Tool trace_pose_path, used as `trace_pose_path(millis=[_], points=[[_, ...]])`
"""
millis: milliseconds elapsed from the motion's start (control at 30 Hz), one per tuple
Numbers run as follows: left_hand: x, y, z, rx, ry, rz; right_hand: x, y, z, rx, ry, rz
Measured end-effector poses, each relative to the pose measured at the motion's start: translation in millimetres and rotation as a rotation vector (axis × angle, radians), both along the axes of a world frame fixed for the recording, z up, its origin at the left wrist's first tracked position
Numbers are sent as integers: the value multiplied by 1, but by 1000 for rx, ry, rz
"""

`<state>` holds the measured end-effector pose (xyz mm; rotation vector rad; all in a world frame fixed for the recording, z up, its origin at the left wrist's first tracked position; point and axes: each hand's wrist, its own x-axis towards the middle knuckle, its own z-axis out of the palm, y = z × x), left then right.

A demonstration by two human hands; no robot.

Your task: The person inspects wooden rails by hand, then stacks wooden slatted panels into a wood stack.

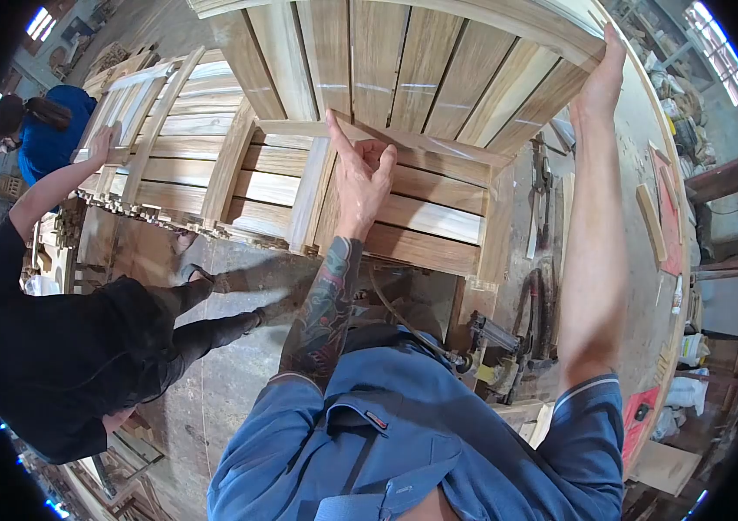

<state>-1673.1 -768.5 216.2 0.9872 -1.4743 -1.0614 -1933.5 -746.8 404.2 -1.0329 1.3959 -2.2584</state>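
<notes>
A slatted wooden panel [417, 65] stands tilted up in front of me, above a stack of similar slatted panels [204, 139]. My left hand [360, 178] is at the panel's lower edge, its index finger stretched out toward the frame piece and the other fingers partly curled, with nothing in them. At the panel's right end, my right hand [602, 82] grips the frame edge, fingers on its far side and partly hidden.
A co-worker in black [82, 365] stands at the left, one hand on the stack. Another person in blue [56, 130] bends beyond it. A nail gun with a hose [495, 343], clamps [540, 195] and a wood strip [650, 222] lie on the workbench [599, 382] at right.
</notes>
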Motion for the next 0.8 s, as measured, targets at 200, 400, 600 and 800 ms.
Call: trace_pose_path(millis=[200, 400, 600, 800], points=[[1, -2, -7, -174, -186, -19, -3, -3, -1, -7, -7, -11], [1, 5, 3, -235, -309, -9, -4, -4, -2, -3, -27, -9], [0, -1, -2, -21, 26, -1, -9, -5, -5, -31, -21, 1], [3, 1, 0, -252, -255, 2, -6, -4, -3, -14, -17, 7]])
